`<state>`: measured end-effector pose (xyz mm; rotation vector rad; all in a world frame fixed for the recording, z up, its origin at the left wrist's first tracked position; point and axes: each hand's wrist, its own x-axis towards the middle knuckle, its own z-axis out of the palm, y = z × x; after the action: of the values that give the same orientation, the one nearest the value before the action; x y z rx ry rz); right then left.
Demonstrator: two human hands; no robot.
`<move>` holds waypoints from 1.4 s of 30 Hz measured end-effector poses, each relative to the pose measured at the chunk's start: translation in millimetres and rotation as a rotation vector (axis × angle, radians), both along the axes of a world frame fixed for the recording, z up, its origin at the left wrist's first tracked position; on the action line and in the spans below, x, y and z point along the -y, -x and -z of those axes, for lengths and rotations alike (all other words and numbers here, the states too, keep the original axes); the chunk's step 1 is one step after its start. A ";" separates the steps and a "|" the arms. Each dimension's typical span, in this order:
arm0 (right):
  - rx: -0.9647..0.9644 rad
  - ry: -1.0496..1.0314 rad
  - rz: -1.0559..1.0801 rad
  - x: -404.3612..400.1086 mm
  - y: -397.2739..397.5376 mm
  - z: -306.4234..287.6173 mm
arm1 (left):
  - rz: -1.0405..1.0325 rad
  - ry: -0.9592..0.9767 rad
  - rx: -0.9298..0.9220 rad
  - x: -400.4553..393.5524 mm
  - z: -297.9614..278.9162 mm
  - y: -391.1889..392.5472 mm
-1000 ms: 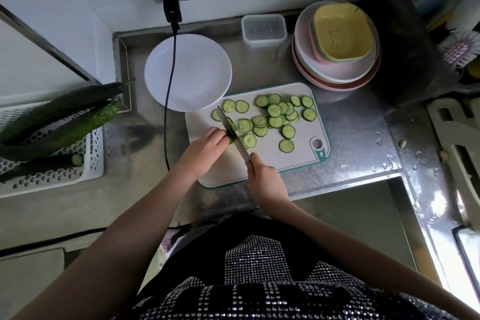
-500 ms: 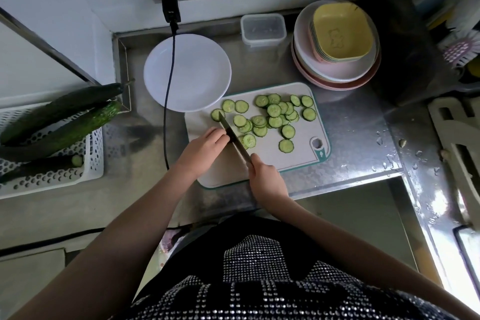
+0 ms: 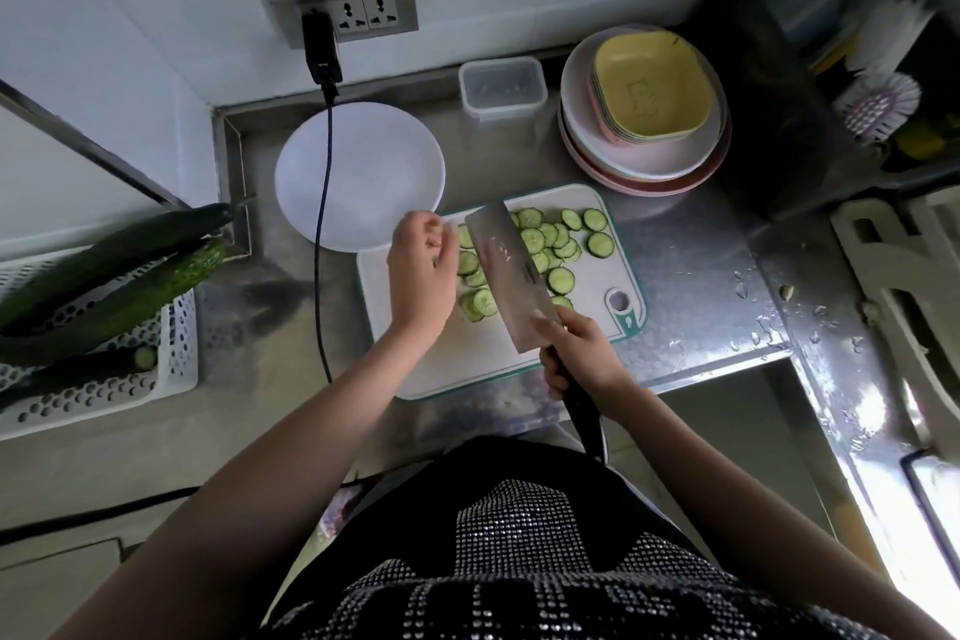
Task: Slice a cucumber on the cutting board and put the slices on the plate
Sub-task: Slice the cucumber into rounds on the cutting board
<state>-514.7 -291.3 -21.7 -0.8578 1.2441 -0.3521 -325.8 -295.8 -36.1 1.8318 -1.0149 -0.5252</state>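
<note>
Several cucumber slices (image 3: 550, 240) lie on the upper half of the white cutting board (image 3: 467, 359). My right hand (image 3: 579, 353) grips the black handle of a cleaver (image 3: 506, 270). Its broad blade is tilted flat side up over the slices and hides some of them. My left hand (image 3: 422, 270) hovers above the board's left edge, next to the blade. Its fingers are loosely curled, and I cannot tell whether they hold a small piece. The white plate (image 3: 358, 172) sits empty just behind the board, at the left.
A black power cable (image 3: 324, 224) hangs from the wall socket across the plate. Whole cucumbers (image 3: 119, 276) lie in a white perforated basket (image 3: 104, 390) at the left. A clear container (image 3: 501, 88) and stacked bowls (image 3: 644, 114) stand at the back. The counter edge drops off right of the board.
The cleaver has turned from cutting edge-down to lying broad side up over the slices. My left hand has lifted off the board and moved up towards the plate.
</note>
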 end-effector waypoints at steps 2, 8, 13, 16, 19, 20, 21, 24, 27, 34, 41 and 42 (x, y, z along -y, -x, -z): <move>0.102 -0.109 0.007 2.6 8.0 -3.7 | -0.225 -0.089 -0.361 17.2 -5.8 13.7; 0.200 -0.266 0.027 8.5 18.6 -0.7 | -0.089 -0.315 -1.466 29.0 -15.8 31.9; 0.155 -0.240 0.121 14.3 25.7 5.0 | -0.060 -0.414 -1.488 21.6 -6.1 33.7; -0.006 -0.107 0.219 21.3 31.4 7.6 | -0.055 -0.430 -1.180 24.6 -0.6 35.9; -0.119 0.021 0.232 30.4 43.8 7.9 | 0.213 -0.468 -0.695 23.0 0.1 32.2; -0.138 0.046 0.219 32.9 48.0 7.7 | 0.263 -0.475 -0.558 21.3 3.5 30.1; -0.150 0.064 0.207 34.7 50.9 7.7 | 0.279 -0.479 -0.406 19.7 9.8 26.4; -0.146 0.085 0.207 35.0 56.3 5.8 | 0.326 -0.571 0.022 18.5 30.4 20.1; -0.108 0.070 0.219 30.7 59.7 5.3 | 0.228 -0.749 0.396 26.4 43.7 24.0; -0.111 0.051 0.220 21.5 76.9 13.6 | 0.048 -0.922 0.480 42.7 49.7 50.3; -0.135 0.023 0.253 22.9 87.3 13.7 | 0.138 -0.751 0.432 41.2 48.6 67.0; -0.135 0.023 0.251 23.1 87.2 13.0 | 0.144 -0.732 0.446 39.4 49.4 64.9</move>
<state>-602.0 -314.5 -34.7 -0.7554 1.4815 -0.5169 -390.7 -335.2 -85.5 2.6154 -1.3760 -0.6454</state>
